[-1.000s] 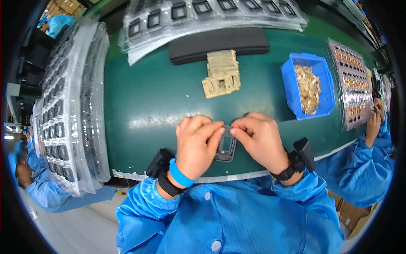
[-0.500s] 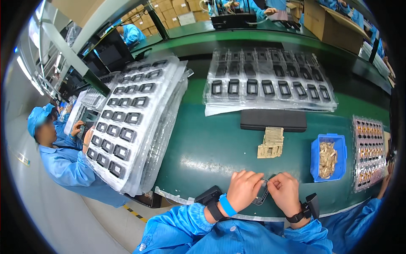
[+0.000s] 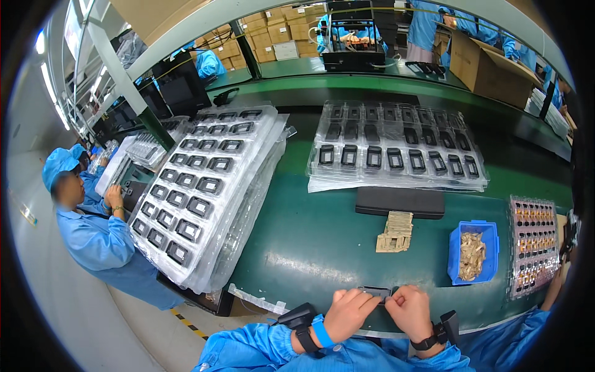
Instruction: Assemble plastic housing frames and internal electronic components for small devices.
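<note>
Near the front edge of the green table [image 3: 322, 248], my left hand [image 3: 348, 313] and my right hand [image 3: 410, 310] pinch a small black rectangular frame part [image 3: 375, 291] between their fingertips. The part lies low over the table, half hidden by my fingers. Both forearms wear blue sleeves; a blue band and a black device sit on my left wrist, a black watch on my right. Just beyond my hands stands a tan stack of small cardboard pieces [image 3: 395, 232].
A blue bin [image 3: 489, 239] of tan small parts sits at right, beside a clear tray [image 3: 533, 245] of tiny components. A black flat pad [image 3: 400, 201] lies mid-table. Clear trays of black frames [image 3: 204, 186] are stacked at left and further back [image 3: 396, 149]. A person in blue [image 3: 87, 229] works at left.
The view has swung up and back, so my hands now sit at the bottom edge and more of the table shows. Both hands stay closed on the black frame part.
</note>
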